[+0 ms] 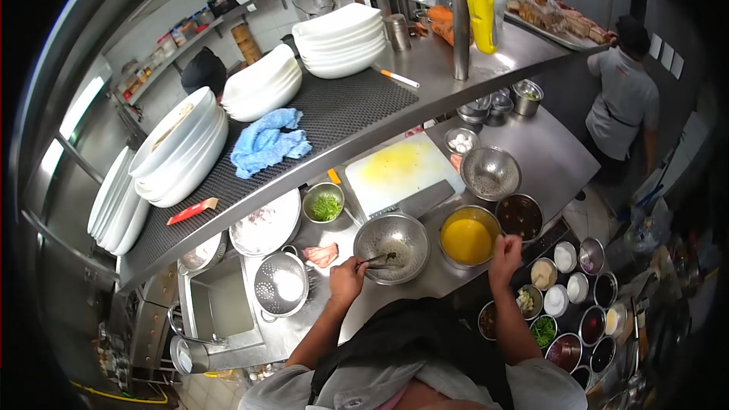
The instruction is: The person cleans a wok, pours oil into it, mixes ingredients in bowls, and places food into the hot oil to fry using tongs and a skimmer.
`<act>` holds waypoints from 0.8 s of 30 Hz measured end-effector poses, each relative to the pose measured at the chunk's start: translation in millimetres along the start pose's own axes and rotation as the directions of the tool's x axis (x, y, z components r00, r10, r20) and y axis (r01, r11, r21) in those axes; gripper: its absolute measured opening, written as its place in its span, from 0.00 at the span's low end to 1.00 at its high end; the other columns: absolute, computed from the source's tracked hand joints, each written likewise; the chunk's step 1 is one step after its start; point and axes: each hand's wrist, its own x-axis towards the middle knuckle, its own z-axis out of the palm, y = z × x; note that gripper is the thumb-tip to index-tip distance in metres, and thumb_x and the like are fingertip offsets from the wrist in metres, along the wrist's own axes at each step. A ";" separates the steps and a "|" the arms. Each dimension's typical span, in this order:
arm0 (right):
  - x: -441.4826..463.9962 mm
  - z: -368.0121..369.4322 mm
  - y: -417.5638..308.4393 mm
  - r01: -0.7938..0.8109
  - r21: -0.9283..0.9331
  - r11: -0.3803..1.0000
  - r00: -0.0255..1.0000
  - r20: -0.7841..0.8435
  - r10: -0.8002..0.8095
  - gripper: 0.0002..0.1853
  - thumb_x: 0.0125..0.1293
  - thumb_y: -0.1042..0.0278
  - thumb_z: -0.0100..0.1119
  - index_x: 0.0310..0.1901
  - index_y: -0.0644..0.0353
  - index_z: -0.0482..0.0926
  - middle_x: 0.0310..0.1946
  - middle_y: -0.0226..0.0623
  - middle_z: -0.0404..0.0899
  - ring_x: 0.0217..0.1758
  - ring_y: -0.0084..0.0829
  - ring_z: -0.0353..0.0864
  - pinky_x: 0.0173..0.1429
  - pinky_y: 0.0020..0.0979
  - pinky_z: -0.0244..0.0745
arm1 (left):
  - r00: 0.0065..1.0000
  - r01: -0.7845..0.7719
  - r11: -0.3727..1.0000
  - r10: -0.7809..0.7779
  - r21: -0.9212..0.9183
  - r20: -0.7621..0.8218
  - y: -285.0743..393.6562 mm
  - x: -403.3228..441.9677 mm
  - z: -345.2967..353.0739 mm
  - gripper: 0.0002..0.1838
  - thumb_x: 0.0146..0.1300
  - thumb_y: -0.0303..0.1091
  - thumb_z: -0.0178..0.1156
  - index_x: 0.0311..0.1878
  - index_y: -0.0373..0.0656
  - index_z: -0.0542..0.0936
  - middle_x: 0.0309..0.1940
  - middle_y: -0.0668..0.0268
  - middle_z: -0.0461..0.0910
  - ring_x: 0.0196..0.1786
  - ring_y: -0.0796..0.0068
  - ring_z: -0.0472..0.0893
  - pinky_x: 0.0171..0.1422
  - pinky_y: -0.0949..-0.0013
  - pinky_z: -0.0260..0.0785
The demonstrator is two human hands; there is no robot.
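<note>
My left hand is closed on a thin dark utensil, its tip inside a steel mixing bowl. Whether it is tongs or chopsticks, I cannot make out. A small dark bit of food lies by the tip. My right hand has its fingers closed at the rim of a steel bowl of yellow liquid. Just beyond that hand stands a bowl of dark sauce. A cleaver lies on the near edge of a yellow-stained white cutting board, behind the mixing bowl.
A colander and raw meat lie left, beside the sink. Chopped greens sit in a bowl. Overhead runs a shelf with white plates and a blue cloth. Several ingredient tubs stand right; a co-worker stands beyond.
</note>
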 end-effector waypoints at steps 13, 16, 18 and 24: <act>195.3 200.2 -425.9 0.832 0.147 0.535 0.484 0.278 -0.830 0.16 0.67 0.67 0.59 0.54 0.63 0.81 0.46 0.44 0.82 0.49 0.41 0.83 0.55 0.35 0.77 | 0.208 -0.926 0.202 0.978 0.319 -0.018 227.5 -33.8 -266.0 0.09 0.58 0.33 0.70 0.42 0.44 0.86 0.32 0.66 0.81 0.32 0.67 0.79 0.40 0.65 0.70; 270.3 276.2 -440.2 0.882 0.054 0.467 0.420 0.356 -0.835 0.20 0.67 0.61 0.56 0.56 0.61 0.81 0.58 0.49 0.79 0.61 0.48 0.78 0.68 0.42 0.70 | 0.075 -0.871 0.009 0.990 0.490 0.116 283.8 -15.7 -312.3 0.07 0.55 0.29 0.69 0.38 0.42 0.85 0.26 0.67 0.78 0.28 0.67 0.77 0.34 0.64 0.67; 306.6 316.7 -440.4 0.889 -0.035 0.457 0.431 0.404 -0.807 0.21 0.66 0.60 0.54 0.58 0.58 0.81 0.63 0.50 0.76 0.64 0.51 0.76 0.71 0.45 0.68 | 0.049 -0.837 -0.048 0.985 0.545 0.162 307.1 8.8 -324.7 0.07 0.55 0.30 0.70 0.37 0.43 0.84 0.23 0.68 0.76 0.27 0.67 0.75 0.32 0.63 0.65; 367.0 376.7 -432.2 0.870 -0.183 0.458 0.483 0.504 -0.717 0.26 0.64 0.63 0.49 0.65 0.56 0.76 0.69 0.49 0.69 0.68 0.53 0.72 0.75 0.48 0.63 | 0.036 -0.900 -0.055 0.979 0.432 0.200 305.7 58.6 -310.9 0.07 0.57 0.34 0.70 0.35 0.43 0.84 0.22 0.68 0.73 0.26 0.67 0.75 0.32 0.63 0.67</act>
